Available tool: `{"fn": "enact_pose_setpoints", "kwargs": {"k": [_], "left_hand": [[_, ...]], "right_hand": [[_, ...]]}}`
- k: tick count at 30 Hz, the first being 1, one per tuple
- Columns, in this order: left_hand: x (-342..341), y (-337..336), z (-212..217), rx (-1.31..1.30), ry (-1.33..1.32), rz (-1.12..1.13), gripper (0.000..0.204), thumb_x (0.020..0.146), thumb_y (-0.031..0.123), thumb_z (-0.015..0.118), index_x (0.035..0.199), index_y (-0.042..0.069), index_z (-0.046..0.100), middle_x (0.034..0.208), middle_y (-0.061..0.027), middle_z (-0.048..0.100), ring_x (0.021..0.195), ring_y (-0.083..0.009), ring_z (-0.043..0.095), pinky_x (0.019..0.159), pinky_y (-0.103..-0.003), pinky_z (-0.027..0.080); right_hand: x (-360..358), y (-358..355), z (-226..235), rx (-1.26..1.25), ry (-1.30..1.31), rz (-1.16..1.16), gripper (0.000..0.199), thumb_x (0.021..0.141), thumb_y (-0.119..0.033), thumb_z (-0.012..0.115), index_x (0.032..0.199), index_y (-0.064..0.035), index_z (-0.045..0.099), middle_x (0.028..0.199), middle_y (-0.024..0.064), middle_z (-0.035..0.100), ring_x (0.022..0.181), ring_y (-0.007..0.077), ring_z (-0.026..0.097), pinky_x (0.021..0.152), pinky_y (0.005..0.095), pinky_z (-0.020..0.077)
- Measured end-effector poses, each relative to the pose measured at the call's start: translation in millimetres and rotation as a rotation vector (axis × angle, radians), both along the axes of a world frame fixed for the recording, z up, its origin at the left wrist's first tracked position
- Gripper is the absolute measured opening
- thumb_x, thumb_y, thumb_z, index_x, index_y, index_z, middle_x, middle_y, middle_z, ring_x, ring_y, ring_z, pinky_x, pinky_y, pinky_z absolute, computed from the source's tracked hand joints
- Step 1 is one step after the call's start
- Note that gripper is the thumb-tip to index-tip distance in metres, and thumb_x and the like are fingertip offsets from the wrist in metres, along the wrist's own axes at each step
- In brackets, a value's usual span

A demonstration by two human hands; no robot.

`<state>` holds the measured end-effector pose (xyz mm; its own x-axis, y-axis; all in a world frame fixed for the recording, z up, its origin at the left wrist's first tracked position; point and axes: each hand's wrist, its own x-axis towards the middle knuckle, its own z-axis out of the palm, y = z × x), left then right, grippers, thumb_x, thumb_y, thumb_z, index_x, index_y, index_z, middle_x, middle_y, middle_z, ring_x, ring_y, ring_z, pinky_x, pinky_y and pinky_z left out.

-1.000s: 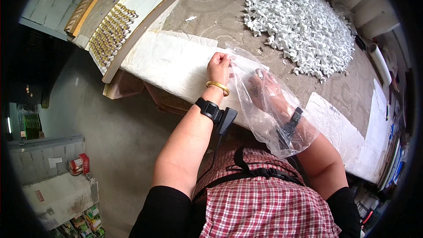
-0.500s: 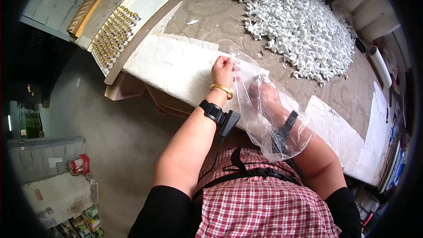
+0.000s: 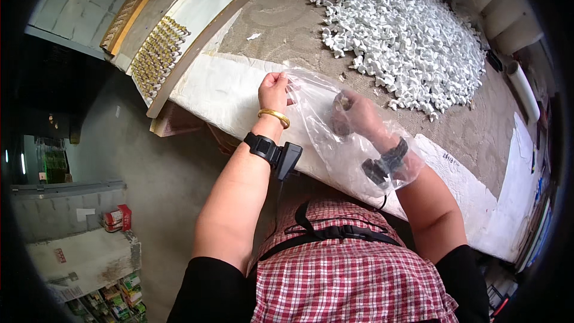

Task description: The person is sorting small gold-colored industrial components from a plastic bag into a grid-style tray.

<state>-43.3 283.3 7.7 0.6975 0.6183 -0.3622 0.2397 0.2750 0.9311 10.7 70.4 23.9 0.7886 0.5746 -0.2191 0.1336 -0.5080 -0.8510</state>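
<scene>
A clear plastic bag (image 3: 314, 128) stretches between my hands over the table's front edge. My left hand (image 3: 274, 88) pinches the bag's far left end between thumb and fingers. My right hand (image 3: 359, 113) is inside the bag, and the loose plastic reaches back past my right wrist. The fingers of that hand are curled, with a small brownish patch at their tips that I cannot make out through the plastic. Beyond my right hand lies a wide heap of small white knobbly pieces (image 3: 409, 42).
A white sheet (image 3: 221, 84) covers the front of the patterned brown table (image 3: 281, 18). At the left, a tray (image 3: 206, 0) carries rows of small gold-and-white pieces (image 3: 158, 54). A white roll (image 3: 523, 90) lies at the far right. Lower left stands a worn white box (image 3: 84, 263).
My left hand has moved left with the end of the bag, which is pulled out wider. My right hand has curled and turned within it.
</scene>
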Motion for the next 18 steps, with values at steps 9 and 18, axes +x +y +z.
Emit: {"fn": "enact_pose_setpoints", "kwargs": {"k": [9,18], "left_hand": [[8,50,8,0.062,-0.011,0.043,0.016,0.098,0.028,0.055,0.095,0.012,0.054,0.085,-0.0025,0.068,0.073,-0.0145,0.067,0.052,-0.029,0.051],[-24,187,4,-0.123,-0.082,0.194,0.018,0.099,0.024,0.050,0.101,0.007,0.051,0.090,-0.0097,0.071,0.069,-0.0190,0.068,0.048,-0.032,0.054]], "right_hand": [[21,20,-11,0.494,0.990,-0.264,0.019,0.089,-0.017,0.062,0.099,-0.0007,0.062,0.080,0.0068,0.063,0.075,0.0195,0.064,0.070,0.0369,0.0547],[12,135,21,0.598,1.028,-0.390,0.023,0.093,-0.020,0.057,0.103,0.0005,0.061,0.105,0.0165,0.063,0.097,0.0308,0.062,0.088,0.0479,0.0522]]}}
